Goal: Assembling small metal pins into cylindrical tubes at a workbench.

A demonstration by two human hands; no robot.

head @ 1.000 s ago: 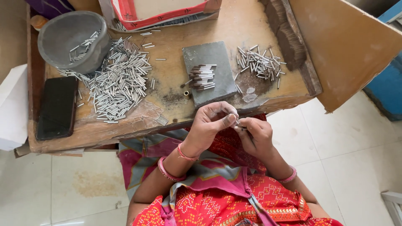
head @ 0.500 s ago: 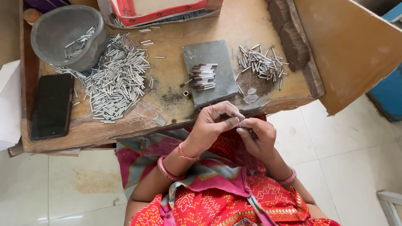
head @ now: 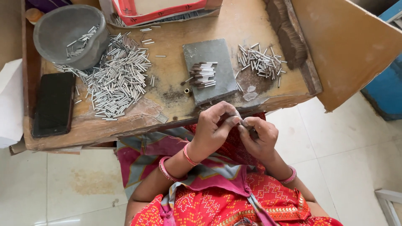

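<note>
My left hand [head: 214,125] and my right hand [head: 259,136] meet just below the front edge of a low wooden table [head: 176,37]. Both pinch a thin silvery metal tube [head: 239,121] between fingertips; most of it is hidden by the fingers. Right above the hands lies a grey stone slab [head: 217,54] with a small row of dark-tipped tubes [head: 202,75] on it. A loose bunch of silver tubes [head: 260,60] lies right of the slab.
A big heap of silver tubes [head: 115,81] spreads on the table's left half, beside a grey bowl [head: 67,29] holding several more. A black phone [head: 54,104] lies at the left edge. A red-and-white box [head: 163,10] stands at the back. A wooden board [head: 347,46] leans at right.
The hands have stayed joined at the table's front edge, with small finger movements on the tube. The view has shifted slightly.
</note>
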